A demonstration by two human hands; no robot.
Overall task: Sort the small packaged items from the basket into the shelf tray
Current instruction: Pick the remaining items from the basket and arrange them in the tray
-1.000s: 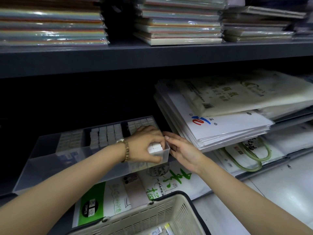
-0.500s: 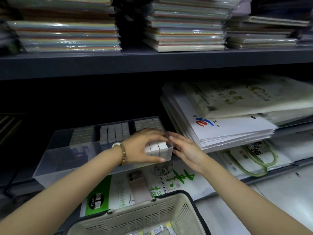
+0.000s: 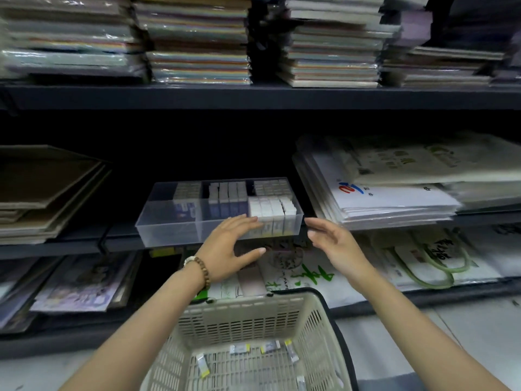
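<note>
A clear plastic tray (image 3: 169,230) sits on the middle shelf with rows of small white and blue packaged items (image 3: 270,208) standing in its compartments. My left hand (image 3: 228,246) hovers just in front of the tray's front wall, fingers spread and holding nothing. My right hand (image 3: 334,242) is open beside the tray's right corner, also holding nothing. Below my arms stands a beige basket (image 3: 242,320), and several small packaged items (image 3: 239,349) lie on its bottom.
Stacked paper packs (image 3: 380,190) lie on the shelf right of the tray, brown card sheets (image 3: 42,193) to its left. The upper shelf (image 3: 253,97) carries piles of wrapped coloured paper. Bagged goods (image 3: 423,258) fill the lower shelf behind the basket.
Both hands have come off the tray and drawn back toward me, fingers opening. The view has pulled back, showing more of the basket and the left shelf.
</note>
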